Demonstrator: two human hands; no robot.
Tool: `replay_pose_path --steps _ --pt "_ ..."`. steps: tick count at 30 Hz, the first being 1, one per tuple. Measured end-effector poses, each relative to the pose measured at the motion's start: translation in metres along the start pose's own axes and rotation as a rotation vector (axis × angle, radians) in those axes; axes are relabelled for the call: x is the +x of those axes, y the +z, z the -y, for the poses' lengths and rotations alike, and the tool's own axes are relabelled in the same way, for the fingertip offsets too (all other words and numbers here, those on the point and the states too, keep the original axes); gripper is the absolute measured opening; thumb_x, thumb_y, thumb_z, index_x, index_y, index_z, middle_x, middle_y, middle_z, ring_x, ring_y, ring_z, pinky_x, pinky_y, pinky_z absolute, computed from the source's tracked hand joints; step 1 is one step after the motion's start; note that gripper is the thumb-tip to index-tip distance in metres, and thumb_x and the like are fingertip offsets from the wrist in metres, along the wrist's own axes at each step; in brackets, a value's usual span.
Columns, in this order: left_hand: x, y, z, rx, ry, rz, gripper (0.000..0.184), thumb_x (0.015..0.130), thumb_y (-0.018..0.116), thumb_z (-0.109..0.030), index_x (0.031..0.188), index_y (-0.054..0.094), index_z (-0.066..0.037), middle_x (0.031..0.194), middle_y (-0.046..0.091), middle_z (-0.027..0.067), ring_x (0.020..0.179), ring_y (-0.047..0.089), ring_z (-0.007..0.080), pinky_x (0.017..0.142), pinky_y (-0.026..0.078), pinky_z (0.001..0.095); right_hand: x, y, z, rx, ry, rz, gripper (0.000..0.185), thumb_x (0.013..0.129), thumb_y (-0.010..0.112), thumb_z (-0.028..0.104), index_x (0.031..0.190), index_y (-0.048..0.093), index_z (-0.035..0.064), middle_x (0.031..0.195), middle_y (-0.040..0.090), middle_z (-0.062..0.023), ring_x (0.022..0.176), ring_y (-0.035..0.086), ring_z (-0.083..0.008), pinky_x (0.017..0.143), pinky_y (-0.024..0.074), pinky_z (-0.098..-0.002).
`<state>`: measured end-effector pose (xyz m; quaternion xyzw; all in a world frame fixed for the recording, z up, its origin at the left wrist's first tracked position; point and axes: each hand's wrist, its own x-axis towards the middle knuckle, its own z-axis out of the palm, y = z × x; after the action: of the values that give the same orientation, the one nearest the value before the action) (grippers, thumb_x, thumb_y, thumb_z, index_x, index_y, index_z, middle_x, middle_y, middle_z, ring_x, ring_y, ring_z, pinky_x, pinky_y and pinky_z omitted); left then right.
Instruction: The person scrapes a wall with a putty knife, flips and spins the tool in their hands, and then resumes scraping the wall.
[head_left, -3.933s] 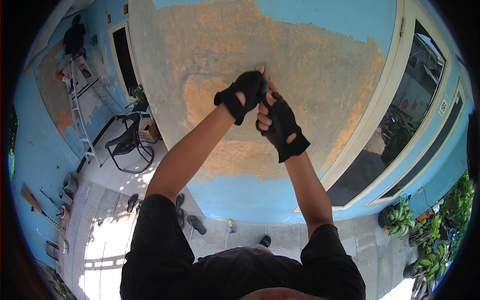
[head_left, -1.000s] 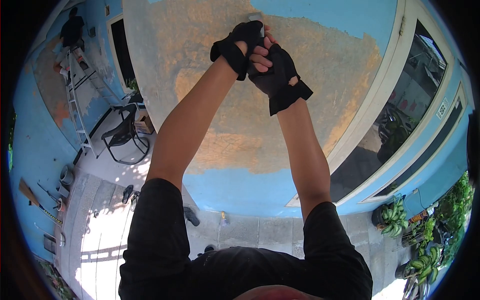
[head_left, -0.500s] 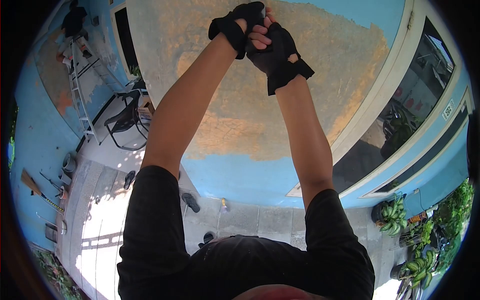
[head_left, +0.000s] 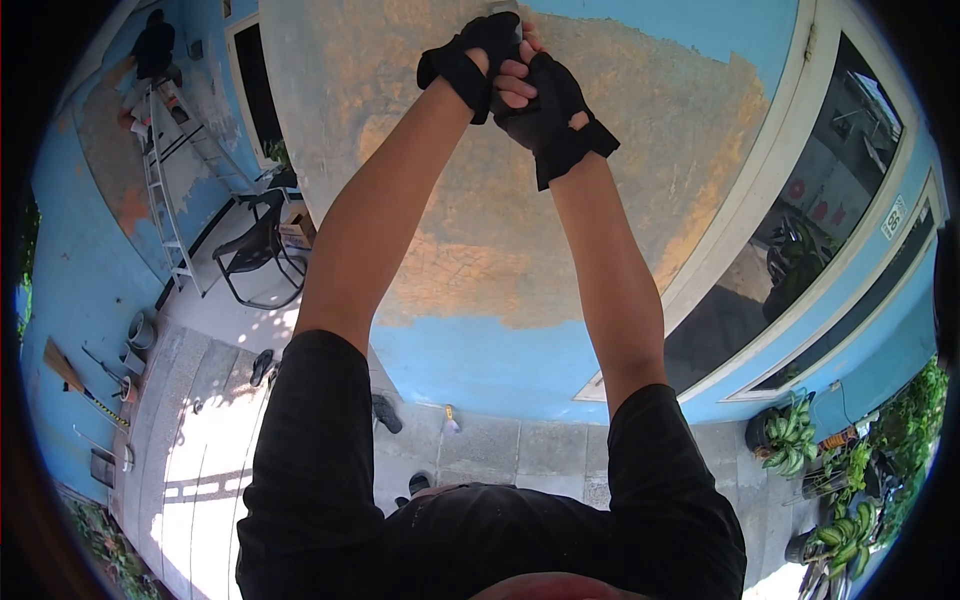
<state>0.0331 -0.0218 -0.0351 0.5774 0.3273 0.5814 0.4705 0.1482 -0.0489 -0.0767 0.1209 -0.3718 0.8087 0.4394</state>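
Observation:
Both hands wear black fingerless gloves and are raised together at the top of the wall (head_left: pixel 560 230), whose blue paint is gone over a large grey and orange patch. Between them is a scraper (head_left: pixel 505 10), its grey metal blade partly visible against the bare patch near the blue paint's upper edge. My left hand (head_left: pixel 483 50) is closed around it, nearest the blade. Just below and to the right, my right hand (head_left: pixel 540 95) has its fingers curled round the same tool. The handle is hidden by the gloves.
At the far left, a person (head_left: pixel 153 48) is on a metal ladder (head_left: pixel 158 195). Near it stand a black chair (head_left: pixel 257 250) and a box (head_left: pixel 297 228). A framed window (head_left: pixel 800 230) and potted plants (head_left: pixel 790 435) are on the right. Sandals (head_left: pixel 262 367) and a yellow-handled tool (head_left: pixel 451 418) lie on the floor.
Since the earliest frame, both hands have moved up the wall with the scraper, from the patch's middle to its upper edge. In the last half second the view has shifted slightly.

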Motion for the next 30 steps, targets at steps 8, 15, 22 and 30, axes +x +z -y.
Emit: replay_pose_path --steps 8,15,22,30 --pt "0.032 -0.019 0.013 -0.079 0.081 0.124 0.035 0.096 0.052 -0.04 0.107 0.056 -0.007 0.082 0.064 0.0022 0.075 0.065 0.0153 0.059 0.056 0.0245 0.01 0.004 -0.003 0.04 -0.073 -0.045 0.015 0.102 0.042 0.016 0.106 0.055 0.0232 0.069 0.047 0.0003 0.046 0.039 -0.0083 0.041 0.0332 -0.0227" --pt "-0.001 -0.007 0.0 -0.153 0.065 0.18 0.033 0.096 0.05 -0.04 0.1 0.057 -0.009 0.079 0.062 0.0007 0.065 0.058 0.0115 0.049 0.05 0.0226 0.011 0.011 0.0 0.083 -0.024 -0.027 0.018 0.103 0.039 0.017 0.107 0.057 0.0219 0.07 0.046 -0.0003 0.048 0.038 -0.0082 0.042 0.0338 -0.0226" --pt "-0.003 -0.007 -0.001 -0.249 -0.04 0.265 0.032 0.095 0.05 -0.043 0.091 0.055 -0.012 0.069 0.055 -0.0009 0.054 0.047 0.0122 0.043 0.042 0.0246 0.004 0.015 0.0 0.003 0.024 -0.083 0.016 0.102 0.041 0.02 0.095 0.054 0.0234 0.068 0.046 0.0008 0.049 0.039 -0.0087 0.042 0.0329 -0.0222" --pt "-0.004 -0.007 -0.002 -0.366 -0.155 0.343 0.034 0.093 0.05 -0.046 0.081 0.054 -0.015 0.058 0.047 -0.0028 0.041 0.035 0.0129 0.036 0.032 0.027 0.007 0.016 -0.002 -0.012 -0.017 -0.119 0.013 0.102 0.041 0.019 0.098 0.053 0.0231 0.07 0.046 -0.0006 0.049 0.039 -0.009 0.043 0.0335 -0.023"
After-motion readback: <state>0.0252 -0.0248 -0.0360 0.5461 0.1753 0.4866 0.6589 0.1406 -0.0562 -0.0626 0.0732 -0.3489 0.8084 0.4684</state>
